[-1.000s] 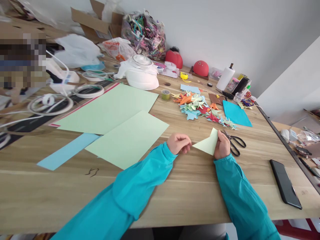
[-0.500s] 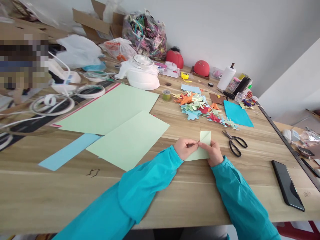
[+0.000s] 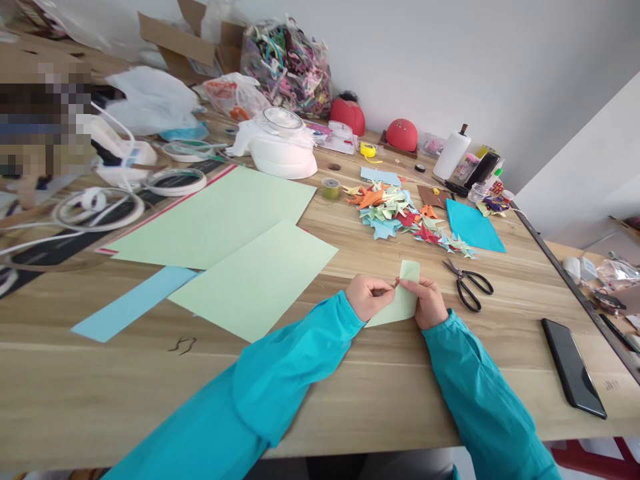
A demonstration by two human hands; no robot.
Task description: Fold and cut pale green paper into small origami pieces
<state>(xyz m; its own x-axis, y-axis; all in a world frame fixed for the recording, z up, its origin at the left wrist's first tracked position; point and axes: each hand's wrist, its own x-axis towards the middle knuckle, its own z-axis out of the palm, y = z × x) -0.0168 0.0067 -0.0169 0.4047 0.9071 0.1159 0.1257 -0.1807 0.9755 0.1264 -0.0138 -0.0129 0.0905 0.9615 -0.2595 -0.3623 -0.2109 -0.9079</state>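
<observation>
A small sheet of pale green paper (image 3: 406,303) is held between my two hands above the wooden table. My left hand (image 3: 369,297) pinches its left edge with thumb and forefinger. On the other side my right hand (image 3: 427,301) grips the right edge, its thumb lying across the front. The top part of the paper stands up above the fingers and bends slightly. To the right of my hands lie black-handled scissors (image 3: 470,283). Behind them is a pile of folded paper shapes (image 3: 395,212) in orange, green, blue and red.
Large green sheets (image 3: 260,280) and a blue paper strip (image 3: 133,303) lie to the left. A phone (image 3: 573,367) rests near the right edge. Farther back are a thread spool (image 3: 331,189), a turquoise sheet (image 3: 475,225), a white bottle (image 3: 452,155) and coiled white cords (image 3: 97,210).
The diagonal crease line on the paper's top part shows less clearly, and that part now curves. My hands have barely moved. The whole view has shifted slightly.
</observation>
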